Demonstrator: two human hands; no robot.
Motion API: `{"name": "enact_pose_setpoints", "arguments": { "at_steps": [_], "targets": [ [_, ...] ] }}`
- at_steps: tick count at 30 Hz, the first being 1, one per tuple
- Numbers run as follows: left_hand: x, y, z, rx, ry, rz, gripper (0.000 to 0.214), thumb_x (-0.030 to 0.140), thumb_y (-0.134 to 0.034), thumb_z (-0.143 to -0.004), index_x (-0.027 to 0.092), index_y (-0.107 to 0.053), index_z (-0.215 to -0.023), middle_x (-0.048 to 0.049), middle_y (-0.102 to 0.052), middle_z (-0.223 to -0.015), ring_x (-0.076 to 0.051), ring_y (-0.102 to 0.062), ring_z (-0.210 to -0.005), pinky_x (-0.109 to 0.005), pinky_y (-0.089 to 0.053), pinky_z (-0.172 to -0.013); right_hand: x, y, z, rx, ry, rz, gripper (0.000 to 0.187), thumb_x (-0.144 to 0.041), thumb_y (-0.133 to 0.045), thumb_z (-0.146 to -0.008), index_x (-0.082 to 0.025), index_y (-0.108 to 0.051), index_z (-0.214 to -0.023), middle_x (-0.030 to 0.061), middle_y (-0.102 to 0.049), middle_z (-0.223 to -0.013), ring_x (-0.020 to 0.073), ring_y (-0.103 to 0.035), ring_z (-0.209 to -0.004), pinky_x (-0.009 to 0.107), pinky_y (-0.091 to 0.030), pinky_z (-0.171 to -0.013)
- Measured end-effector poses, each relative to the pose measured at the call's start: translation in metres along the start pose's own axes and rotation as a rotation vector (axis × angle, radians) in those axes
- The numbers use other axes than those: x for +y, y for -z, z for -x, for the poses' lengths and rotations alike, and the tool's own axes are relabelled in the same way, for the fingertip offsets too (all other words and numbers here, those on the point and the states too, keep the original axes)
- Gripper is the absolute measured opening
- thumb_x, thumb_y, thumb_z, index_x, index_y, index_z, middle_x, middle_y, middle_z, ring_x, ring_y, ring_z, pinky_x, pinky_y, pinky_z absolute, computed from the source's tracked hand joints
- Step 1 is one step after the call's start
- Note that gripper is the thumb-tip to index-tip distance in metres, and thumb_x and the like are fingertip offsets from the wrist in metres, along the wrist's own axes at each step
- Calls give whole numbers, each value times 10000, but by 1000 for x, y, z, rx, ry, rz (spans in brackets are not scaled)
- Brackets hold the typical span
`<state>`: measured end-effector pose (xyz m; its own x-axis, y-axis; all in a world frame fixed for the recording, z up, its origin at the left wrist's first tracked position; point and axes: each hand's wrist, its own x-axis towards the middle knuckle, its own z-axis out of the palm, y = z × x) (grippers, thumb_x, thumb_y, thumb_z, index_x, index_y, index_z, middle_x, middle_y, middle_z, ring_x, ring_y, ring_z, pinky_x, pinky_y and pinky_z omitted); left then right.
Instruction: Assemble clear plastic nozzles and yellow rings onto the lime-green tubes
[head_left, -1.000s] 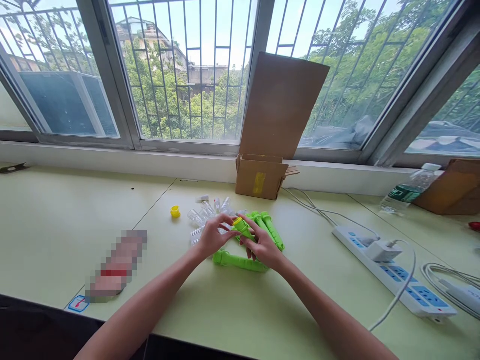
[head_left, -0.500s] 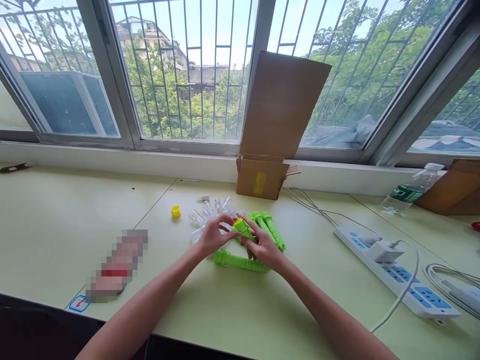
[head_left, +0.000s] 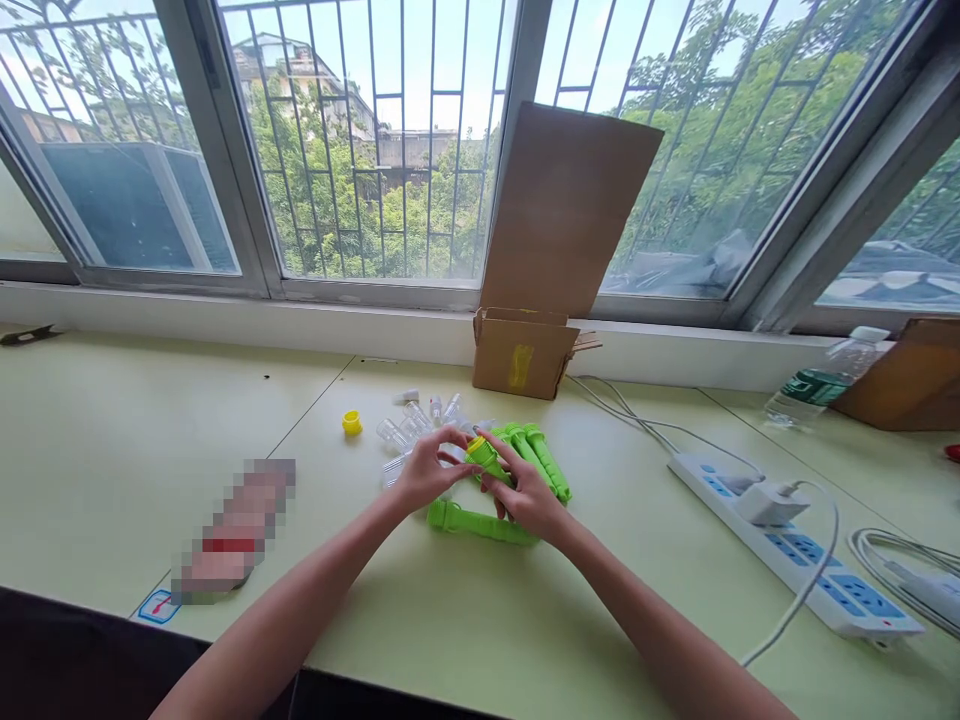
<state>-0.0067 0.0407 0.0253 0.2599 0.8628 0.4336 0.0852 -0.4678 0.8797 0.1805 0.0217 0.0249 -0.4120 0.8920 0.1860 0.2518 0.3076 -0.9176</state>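
Observation:
Above the middle of the table, my right hand [head_left: 529, 497] is closed around a green plastic tube [head_left: 491, 462], tilted with its top towards the left. A yellow cap [head_left: 475, 444] sits at the tube's upper end. The fingers of my left hand [head_left: 433, 468] pinch at this yellow end, and the right index finger reaches along its far side. Just in front of the hands lies another green tube [head_left: 469, 522], partly hidden by the right hand. Several more green tubes [head_left: 546, 460] lie behind it. Clear plastic cups [head_left: 394, 434] are scattered beyond the left hand.
A loose yellow cap [head_left: 352, 423] lies left of the clear pieces. Behind stands an open cardboard box [head_left: 517, 360] against the sill. To the right are a white power strip [head_left: 795, 550] with cables and a water bottle [head_left: 825, 380]. A blurred-out object [head_left: 236, 535] lies left.

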Motion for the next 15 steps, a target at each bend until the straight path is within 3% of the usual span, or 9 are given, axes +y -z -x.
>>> {"name": "enact_pose_setpoints", "arguments": {
  "at_steps": [7, 15],
  "targets": [
    [-1, -6, 2, 59, -14, 4, 270, 320, -762, -706, 169, -600, -862, -59, -666, -1013, -202, -652, -958, -327, -585, -759, 1, 1, 0, 41, 142, 132, 650, -249, -503, -869, -296, -307, -1486, 65, -672, -909, 160, -560, -548, 294, -510, -475],
    [-4, -9, 3, 113, -109, -52, 234, 278, -753, -720, 180, -605, -873, -63, -686, -1007, -212, -655, -997, -315, -597, -725, 0, 0, 0, 16, 101, 165, 645, -249, -474, -893, -252, -255, -1500, 40, -663, -806, 139, -499, -459, 289, -475, -440]
  ]
}}
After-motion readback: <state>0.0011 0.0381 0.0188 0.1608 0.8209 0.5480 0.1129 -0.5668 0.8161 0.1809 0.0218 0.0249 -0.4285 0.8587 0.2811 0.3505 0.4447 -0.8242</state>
